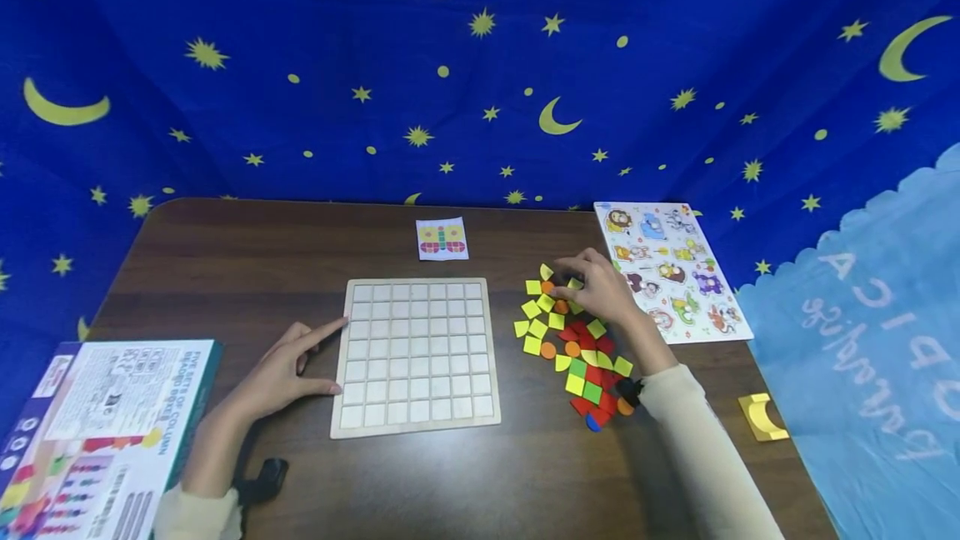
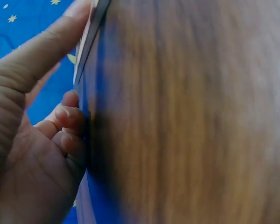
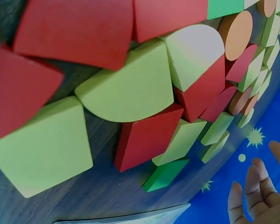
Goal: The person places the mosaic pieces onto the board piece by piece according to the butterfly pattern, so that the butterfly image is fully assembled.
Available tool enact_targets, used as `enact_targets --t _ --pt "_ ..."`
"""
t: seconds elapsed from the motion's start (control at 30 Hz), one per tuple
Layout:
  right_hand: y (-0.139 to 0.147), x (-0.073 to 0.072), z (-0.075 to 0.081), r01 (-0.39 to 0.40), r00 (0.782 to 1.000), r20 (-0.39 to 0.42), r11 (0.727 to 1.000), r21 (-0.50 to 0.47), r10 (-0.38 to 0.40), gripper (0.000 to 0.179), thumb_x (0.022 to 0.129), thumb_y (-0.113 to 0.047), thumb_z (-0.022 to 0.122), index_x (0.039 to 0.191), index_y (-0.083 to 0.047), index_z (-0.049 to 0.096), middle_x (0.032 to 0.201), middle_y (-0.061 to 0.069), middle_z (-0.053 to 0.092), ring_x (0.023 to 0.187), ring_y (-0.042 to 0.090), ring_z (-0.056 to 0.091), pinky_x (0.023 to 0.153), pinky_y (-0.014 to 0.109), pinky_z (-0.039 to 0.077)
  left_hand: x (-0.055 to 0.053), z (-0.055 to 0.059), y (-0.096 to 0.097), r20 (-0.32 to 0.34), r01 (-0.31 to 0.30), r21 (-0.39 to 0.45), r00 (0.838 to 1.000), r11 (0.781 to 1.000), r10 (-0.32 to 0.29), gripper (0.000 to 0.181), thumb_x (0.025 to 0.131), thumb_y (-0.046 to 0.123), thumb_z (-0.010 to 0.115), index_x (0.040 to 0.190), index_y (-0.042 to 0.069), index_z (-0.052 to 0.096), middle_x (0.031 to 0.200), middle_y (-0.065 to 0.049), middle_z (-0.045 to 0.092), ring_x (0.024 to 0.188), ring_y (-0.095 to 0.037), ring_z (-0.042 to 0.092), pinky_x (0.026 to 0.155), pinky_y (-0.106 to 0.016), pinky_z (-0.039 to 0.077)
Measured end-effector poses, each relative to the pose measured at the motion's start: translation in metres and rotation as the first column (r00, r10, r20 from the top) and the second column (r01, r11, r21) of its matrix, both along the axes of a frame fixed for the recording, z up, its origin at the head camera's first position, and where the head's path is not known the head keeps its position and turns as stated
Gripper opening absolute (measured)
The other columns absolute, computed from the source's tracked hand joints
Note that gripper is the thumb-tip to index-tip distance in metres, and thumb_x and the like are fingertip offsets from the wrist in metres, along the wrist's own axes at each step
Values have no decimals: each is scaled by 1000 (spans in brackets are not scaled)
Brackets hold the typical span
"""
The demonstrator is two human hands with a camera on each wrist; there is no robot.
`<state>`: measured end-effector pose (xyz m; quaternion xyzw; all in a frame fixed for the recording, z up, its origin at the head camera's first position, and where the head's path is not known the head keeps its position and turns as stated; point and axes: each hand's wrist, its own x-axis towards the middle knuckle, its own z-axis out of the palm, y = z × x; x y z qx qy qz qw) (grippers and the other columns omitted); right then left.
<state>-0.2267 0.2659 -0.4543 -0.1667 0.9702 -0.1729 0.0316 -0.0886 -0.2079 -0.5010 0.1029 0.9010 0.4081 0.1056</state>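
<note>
A pale wooden board (image 1: 416,357) marked with a square grid lies flat on the table. My left hand (image 1: 273,369) touches its left edge with an outstretched forefinger and thumb; the other fingers are bent in the left wrist view. To the right of the board, several coloured pieces are strewn in a loose heap: yellow squares (image 1: 537,328), orange discs (image 1: 549,350), red pieces (image 3: 149,137), green squares (image 1: 592,392) and a blue piece (image 1: 593,423). Over the far end of the heap is my right hand (image 1: 600,286), thumb and fingers apart, fingertips close above yellow and orange pieces.
Behind the board lies a small card (image 1: 442,239) with a butterfly pattern. An animal puzzle board (image 1: 671,269) sits at the back right, a yellow block (image 1: 757,419) with a curved cut-out near the right edge. A flat toy box (image 1: 112,440) lies at front left.
</note>
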Motion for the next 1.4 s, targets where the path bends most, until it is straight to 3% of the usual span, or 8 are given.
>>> enact_targets --t 0.33,0.67,0.9,1.1,1.4 --pt "-5 -9 0 17 998 61 1000 -17 -16 46 88 -30 77 127 -8 68 109 12 61 86 24 53 69 36 43 2 -4 -2 14 -18 13 1000 1000 17 83 74 32 86 146 14 50 96 -4 38 75 -13 33 65 -26 31" --pt "-10 -28 -4 6 995 101 999 36 -10 33 92 -23 72 123 -12 71 99 12 58 77 22 49 67 36 40 2 -4 -2 21 -26 19 999 999 26 83 74 36 86 147 18 50 97 -4 37 76 -12 32 65 -27 31" --pt "-12 -35 -9 23 992 122 996 85 -34 36 92 -26 71 125 -10 70 96 9 56 75 20 49 65 33 39 3 -5 -2 -3 -36 2 999 999 36 84 72 35 87 145 18 52 96 -3 37 75 -11 32 63 -26 31" --pt "-15 -37 -9 51 993 97 993 105 -61 35 89 -34 74 113 -9 75 94 9 59 80 22 55 69 37 45 3 -5 -1 -1 -42 4 999 999 42 84 72 37 86 146 19 51 97 -3 36 75 -11 32 64 -26 30" --pt "-19 -37 -11 79 990 102 987 143 -94 29 87 -32 75 100 -6 76 101 10 61 83 24 60 77 43 50 2 -7 0 4 -42 11 999 999 42 84 73 38 85 147 19 50 96 -3 36 76 -11 31 65 -26 30"
